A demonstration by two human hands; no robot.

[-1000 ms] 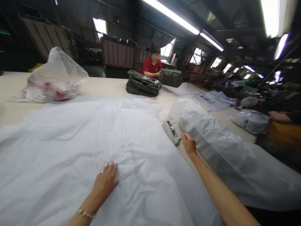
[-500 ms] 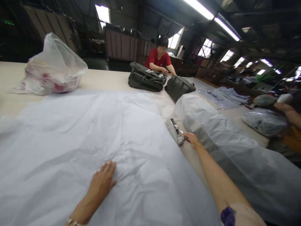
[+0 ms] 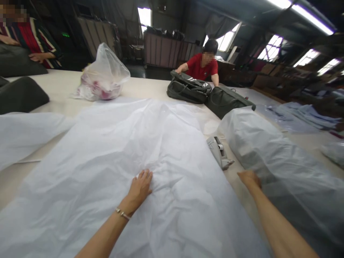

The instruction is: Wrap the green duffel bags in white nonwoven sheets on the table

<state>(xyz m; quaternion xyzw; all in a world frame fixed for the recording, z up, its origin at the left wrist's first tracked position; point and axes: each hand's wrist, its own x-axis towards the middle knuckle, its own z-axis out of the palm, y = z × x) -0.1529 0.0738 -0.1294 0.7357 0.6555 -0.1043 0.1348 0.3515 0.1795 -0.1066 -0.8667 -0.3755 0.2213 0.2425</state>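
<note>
- The white sheet point(image 3: 107, 154), thin and creased, lies spread over the near middle of the pale table point(image 3: 149, 85), running out at the bottom of the view.
- The left hand point(image 3: 140, 184) lies palm down on this sheet, its fingers stretched out and close together, grasping nothing; a metal bracelet point(image 3: 123, 213) circles the wrist.
- The grey tape dispenser point(image 3: 218, 152), with dark marks on its side, stands along the sheet's right edge.
- The right hand point(image 3: 250, 181) is just beside the dispenser, apart from it, with its fingers drawn together; whether they pinch anything cannot be told.
- Right of that hand, a long bulky bundle point(image 3: 274, 154) in translucent white wrapping stretches toward the lower right.
- Another white sheet point(image 3: 29, 132) lies at the left.
- Beyond the middle sheet sits a knotted clear plastic bag point(image 3: 103, 79) with pinkish contents.
- Two dark green bags, one strapped point(image 3: 185, 89) and one smoother point(image 3: 228, 102), sit side by side at the far edge; a co-worker in red point(image 3: 202, 67) leans over them, one hand on the strapped bag.
- At the far left, a co-worker in stripes point(image 3: 27, 41) handles a dark item point(image 3: 18, 62).
</note>
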